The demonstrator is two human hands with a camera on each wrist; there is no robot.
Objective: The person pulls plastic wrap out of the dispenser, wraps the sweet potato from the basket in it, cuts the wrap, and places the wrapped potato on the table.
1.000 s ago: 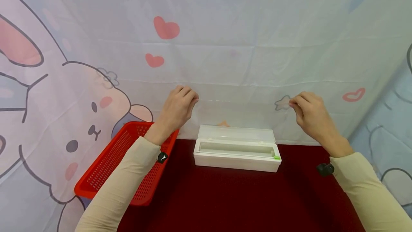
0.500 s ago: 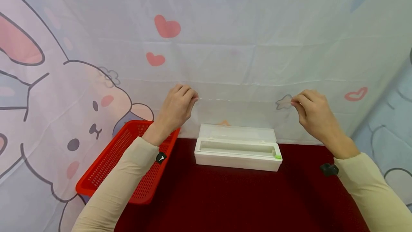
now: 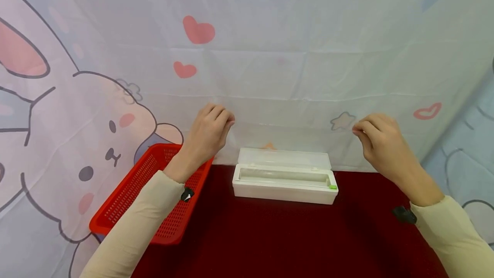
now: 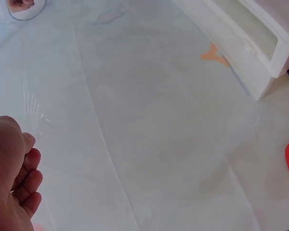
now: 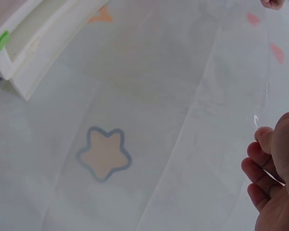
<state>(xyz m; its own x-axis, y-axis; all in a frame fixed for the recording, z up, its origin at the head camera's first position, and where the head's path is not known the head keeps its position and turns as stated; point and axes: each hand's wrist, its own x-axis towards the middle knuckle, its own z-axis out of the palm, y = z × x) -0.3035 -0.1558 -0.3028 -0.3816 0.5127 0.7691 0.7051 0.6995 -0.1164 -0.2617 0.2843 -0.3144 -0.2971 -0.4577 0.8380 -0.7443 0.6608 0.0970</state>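
Note:
A thin, clear sheet of cling film (image 3: 266,124) stretches between both hands, visible mostly by its glints. My left hand (image 3: 208,132) pinches one end between thumb and fingers; in the left wrist view the film (image 4: 31,103) creases at the thumb tip. At the other end, my right hand (image 3: 382,145) pinches the film, and a glint of film (image 5: 256,120) shows at its thumb in the right wrist view. Below and between the hands stands a white cling film box (image 3: 285,193), its translucent lid (image 3: 283,158) raised at the back. A green slider (image 3: 333,187) sits at its right end.
On the left, under my left forearm, a red perforated basket (image 3: 95,228) stands on the dark red tabletop (image 3: 285,239). Behind the box hangs a pale cloth backdrop (image 3: 270,72) printed with a rabbit, hearts and stars. Black wrist cameras sit at both cuffs.
Both hands have come down slightly, and the right hand has shifted a little to the right, so they are slightly farther apart. The box and basket have stayed put.

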